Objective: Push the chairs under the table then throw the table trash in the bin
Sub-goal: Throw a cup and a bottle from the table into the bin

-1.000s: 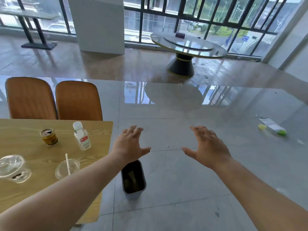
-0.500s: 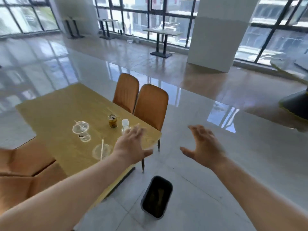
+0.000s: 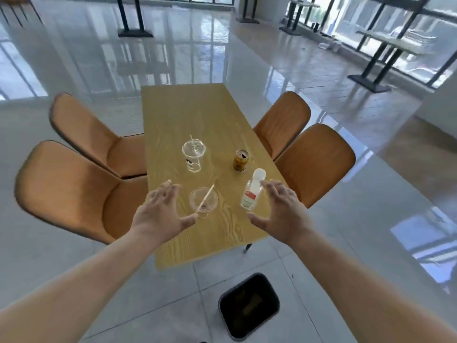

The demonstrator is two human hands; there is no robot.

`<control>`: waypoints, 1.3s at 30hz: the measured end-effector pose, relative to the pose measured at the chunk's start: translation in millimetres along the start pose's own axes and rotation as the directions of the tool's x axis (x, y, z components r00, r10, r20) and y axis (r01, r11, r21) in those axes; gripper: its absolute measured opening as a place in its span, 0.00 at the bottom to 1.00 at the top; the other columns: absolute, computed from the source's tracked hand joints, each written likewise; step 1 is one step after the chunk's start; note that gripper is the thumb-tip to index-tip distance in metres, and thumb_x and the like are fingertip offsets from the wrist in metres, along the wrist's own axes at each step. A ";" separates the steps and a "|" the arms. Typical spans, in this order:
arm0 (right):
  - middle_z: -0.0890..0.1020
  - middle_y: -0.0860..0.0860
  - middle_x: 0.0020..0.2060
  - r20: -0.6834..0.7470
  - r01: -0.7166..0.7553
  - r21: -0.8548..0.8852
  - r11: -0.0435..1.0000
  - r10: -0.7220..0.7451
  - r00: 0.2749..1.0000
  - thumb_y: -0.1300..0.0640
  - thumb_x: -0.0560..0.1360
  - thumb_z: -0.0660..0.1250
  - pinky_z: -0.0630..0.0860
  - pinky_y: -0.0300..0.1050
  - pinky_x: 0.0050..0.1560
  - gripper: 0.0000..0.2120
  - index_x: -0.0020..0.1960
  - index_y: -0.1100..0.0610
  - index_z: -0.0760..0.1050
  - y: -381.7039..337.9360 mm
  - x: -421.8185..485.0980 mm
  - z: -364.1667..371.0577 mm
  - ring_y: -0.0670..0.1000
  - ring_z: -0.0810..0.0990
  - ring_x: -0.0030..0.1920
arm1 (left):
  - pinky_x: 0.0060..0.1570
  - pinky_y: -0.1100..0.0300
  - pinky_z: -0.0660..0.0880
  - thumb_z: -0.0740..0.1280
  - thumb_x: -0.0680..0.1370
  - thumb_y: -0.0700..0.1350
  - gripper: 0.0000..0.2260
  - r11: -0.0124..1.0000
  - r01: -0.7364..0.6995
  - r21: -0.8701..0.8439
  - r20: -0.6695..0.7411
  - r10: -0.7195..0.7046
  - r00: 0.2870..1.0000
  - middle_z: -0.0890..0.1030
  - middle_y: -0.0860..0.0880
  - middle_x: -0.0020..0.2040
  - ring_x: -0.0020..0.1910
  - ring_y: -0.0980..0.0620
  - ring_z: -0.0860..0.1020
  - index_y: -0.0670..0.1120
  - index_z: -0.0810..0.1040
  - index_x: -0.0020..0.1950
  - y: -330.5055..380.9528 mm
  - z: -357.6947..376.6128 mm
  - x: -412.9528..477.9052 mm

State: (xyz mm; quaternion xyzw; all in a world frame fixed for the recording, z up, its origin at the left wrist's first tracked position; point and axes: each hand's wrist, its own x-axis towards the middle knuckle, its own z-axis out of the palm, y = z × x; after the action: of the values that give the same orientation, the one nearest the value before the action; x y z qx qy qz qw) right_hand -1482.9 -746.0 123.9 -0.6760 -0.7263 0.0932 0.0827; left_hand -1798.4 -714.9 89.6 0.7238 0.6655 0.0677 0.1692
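Observation:
A wooden table (image 3: 197,115) stretches away from me. On it stand a tall clear cup with a straw (image 3: 193,154), a low clear cup with a straw (image 3: 203,201), a brown can (image 3: 240,160) and a small clear bottle with a white cap (image 3: 252,190). Two orange chairs on the left, near (image 3: 66,191) and far (image 3: 91,129), stand pulled out with seats showing. Two on the right, near (image 3: 316,164) and far (image 3: 282,122), sit close to the table. My left hand (image 3: 160,214) hovers open beside the low cup. My right hand (image 3: 282,211) is open just right of the bottle.
A black bin (image 3: 248,305) stands on the tiled floor below the table's near end, between my arms. Other tables on dark pedestal bases (image 3: 134,33) stand far back, and one (image 3: 371,80) by the windows on the right. Glossy floor surrounds the table.
My view has swung left from the table's corner to its short end, so all chairs and the trash now lie ahead. Both hands stay open and now hover over the table's near end.

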 end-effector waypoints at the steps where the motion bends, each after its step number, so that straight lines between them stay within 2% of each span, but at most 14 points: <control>1: 0.66 0.53 0.75 0.002 -0.007 0.009 1.000 0.007 1.000 0.28 0.71 0.68 0.73 0.58 0.66 0.47 0.81 0.50 0.56 6.8 13.1 8.7 0.61 0.69 0.70 | 0.73 0.42 0.66 0.65 0.70 0.76 0.47 0.999 0.029 -0.023 0.015 -0.028 0.999 0.55 0.49 0.83 0.79 0.40 0.58 0.54 0.55 0.80 -3.8 11.9 12.4; 4: 0.66 0.52 0.75 -0.027 -0.034 0.056 0.998 0.035 0.999 0.31 0.71 0.72 0.73 0.56 0.62 0.47 0.80 0.48 0.55 31.0 46.7 29.8 0.61 0.70 0.69 | 0.76 0.42 0.62 0.65 0.68 0.78 0.51 0.995 0.073 -0.074 0.060 -0.068 0.996 0.53 0.48 0.84 0.80 0.41 0.56 0.54 0.51 0.82 -6.1 46.9 47.4; 7: 0.65 0.52 0.77 -0.044 -0.041 0.089 0.995 0.045 0.998 0.31 0.71 0.73 0.72 0.57 0.66 0.48 0.81 0.45 0.53 57.1 82.5 47.1 0.62 0.70 0.71 | 0.75 0.42 0.62 0.67 0.66 0.79 0.53 0.990 0.082 -0.116 0.060 -0.076 0.995 0.52 0.49 0.84 0.81 0.42 0.54 0.56 0.49 0.82 0.7 74.6 78.7; 10: 0.64 0.53 0.78 0.001 -0.044 0.117 0.992 0.044 0.999 0.31 0.71 0.73 0.71 0.58 0.69 0.49 0.82 0.45 0.50 74.6 113.9 64.1 0.62 0.69 0.72 | 0.75 0.41 0.62 0.68 0.64 0.79 0.54 0.985 0.091 -0.144 0.077 -0.081 0.994 0.53 0.51 0.84 0.81 0.43 0.55 0.57 0.49 0.81 6.9 96.6 101.1; 13: 0.68 0.52 0.75 0.036 0.008 0.145 0.989 -0.014 0.999 0.36 0.74 0.74 0.74 0.55 0.63 0.46 0.82 0.45 0.53 82.6 136.6 78.2 0.60 0.74 0.68 | 0.73 0.39 0.65 0.70 0.64 0.78 0.55 0.985 0.114 -0.133 0.130 -0.097 0.987 0.52 0.53 0.83 0.80 0.42 0.57 0.59 0.47 0.80 13.1 116.6 112.3; 16: 0.76 0.53 0.67 -0.009 0.066 0.198 0.978 -0.065 0.998 0.45 0.79 0.70 0.74 0.50 0.48 0.33 0.79 0.45 0.59 88.6 145.1 88.0 0.58 0.81 0.55 | 0.66 0.41 0.71 0.74 0.65 0.73 0.51 0.984 0.113 -0.136 0.098 -0.100 0.990 0.57 0.52 0.80 0.75 0.41 0.66 0.59 0.51 0.79 22.0 135.3 118.1; 19: 0.80 0.51 0.58 -0.037 0.140 0.252 0.958 -0.135 0.990 0.50 0.82 0.67 0.73 0.50 0.42 0.24 0.74 0.46 0.62 98.5 137.4 92.3 0.56 0.81 0.47 | 0.50 0.48 0.73 0.76 0.68 0.67 0.43 0.980 0.119 -0.160 0.008 -0.119 0.993 0.64 0.50 0.75 0.63 0.40 0.76 0.61 0.56 0.74 35.8 152.0 111.3; 21: 0.80 0.51 0.56 -0.024 0.209 0.255 0.944 -0.210 0.977 0.51 0.82 0.67 0.73 0.50 0.40 0.21 0.72 0.49 0.63 106.4 122.9 89.9 0.56 0.81 0.45 | 0.47 0.50 0.70 0.77 0.67 0.65 0.41 0.977 0.128 -0.172 -0.026 -0.135 0.991 0.67 0.49 0.73 0.60 0.41 0.77 0.62 0.58 0.73 50.4 163.8 93.3; 25: 0.80 0.54 0.58 0.037 0.346 0.259 0.902 -0.367 0.930 0.51 0.82 0.67 0.73 0.50 0.40 0.21 0.71 0.50 0.63 123.6 72.0 79.2 0.56 0.79 0.42 | 0.48 0.51 0.72 0.79 0.67 0.62 0.43 0.972 0.143 -0.184 0.007 -0.144 0.990 0.68 0.46 0.72 0.59 0.40 0.77 0.60 0.58 0.73 90.6 186.5 34.6; 29: 0.81 0.55 0.56 0.089 0.473 0.253 0.844 -0.507 0.857 0.51 0.81 0.68 0.73 0.50 0.41 0.22 0.71 0.50 0.63 150.0 15.3 72.6 0.58 0.81 0.45 | 0.52 0.49 0.74 0.78 0.65 0.64 0.43 0.962 0.185 -0.203 0.057 -0.177 0.983 0.67 0.47 0.71 0.58 0.42 0.75 0.61 0.58 0.73 133.6 207.1 -21.9; 31: 0.81 0.54 0.56 0.108 0.486 0.261 0.834 -0.525 0.844 0.50 0.80 0.69 0.74 0.51 0.41 0.23 0.71 0.50 0.64 164.1 -8.0 73.6 0.58 0.82 0.45 | 0.53 0.51 0.70 0.76 0.64 0.66 0.44 0.950 0.219 -0.223 0.088 -0.204 0.975 0.66 0.49 0.70 0.59 0.44 0.74 0.62 0.58 0.73 151.7 219.2 -46.6; 35: 0.81 0.51 0.55 0.217 0.454 0.224 0.863 -0.498 0.840 0.46 0.80 0.69 0.75 0.52 0.41 0.23 0.70 0.48 0.65 189.7 -47.9 92.3 0.57 0.81 0.46 | 0.57 0.47 0.75 0.73 0.62 0.69 0.44 0.934 0.255 -0.250 0.088 -0.240 0.967 0.66 0.52 0.71 0.65 0.44 0.74 0.63 0.58 0.74 170.5 244.8 -93.9; 39: 0.81 0.51 0.57 0.268 0.416 0.205 0.886 -0.460 0.847 0.45 0.79 0.70 0.80 0.56 0.44 0.23 0.69 0.49 0.66 201.5 -71.9 121.2 0.58 0.82 0.48 | 0.59 0.47 0.75 0.75 0.63 0.69 0.44 0.938 0.230 -0.261 0.100 -0.210 0.973 0.66 0.52 0.71 0.64 0.45 0.74 0.62 0.58 0.74 166.6 259.9 -118.6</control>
State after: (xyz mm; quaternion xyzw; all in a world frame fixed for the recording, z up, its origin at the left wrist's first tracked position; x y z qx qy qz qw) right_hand -1312.8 -806.7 -42.9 -0.4616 -0.8569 0.2268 0.0341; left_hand -1570.2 -881.6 -82.2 0.6167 0.7204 0.1133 0.2963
